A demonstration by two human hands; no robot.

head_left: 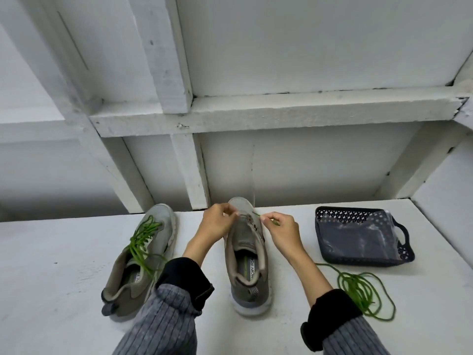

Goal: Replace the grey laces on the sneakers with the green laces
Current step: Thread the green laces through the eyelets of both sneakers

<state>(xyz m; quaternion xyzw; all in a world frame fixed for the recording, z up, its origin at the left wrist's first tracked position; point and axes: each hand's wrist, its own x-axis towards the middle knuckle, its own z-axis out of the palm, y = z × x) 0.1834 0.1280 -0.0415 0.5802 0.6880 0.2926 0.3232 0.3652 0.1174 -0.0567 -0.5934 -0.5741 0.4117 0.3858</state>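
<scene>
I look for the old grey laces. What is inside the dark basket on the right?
Inside the basket only a clear plastic bag shows, lying flat over the bottom. No grey laces are visible; whether anything lies under the bag cannot be told.

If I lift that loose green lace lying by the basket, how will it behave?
The green lace will probably droop limp, since it lies in slack loops. It looks thin, so likely very light. Its overlapping coils may snag or tangle as it lifts.

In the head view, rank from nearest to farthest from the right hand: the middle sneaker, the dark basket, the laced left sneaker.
From the right hand:
1. Middle sneaker, directly beside it, to its left.
2. Dark basket, off to its right.
3. Laced left sneaker, beyond the middle sneaker, far left.
</scene>
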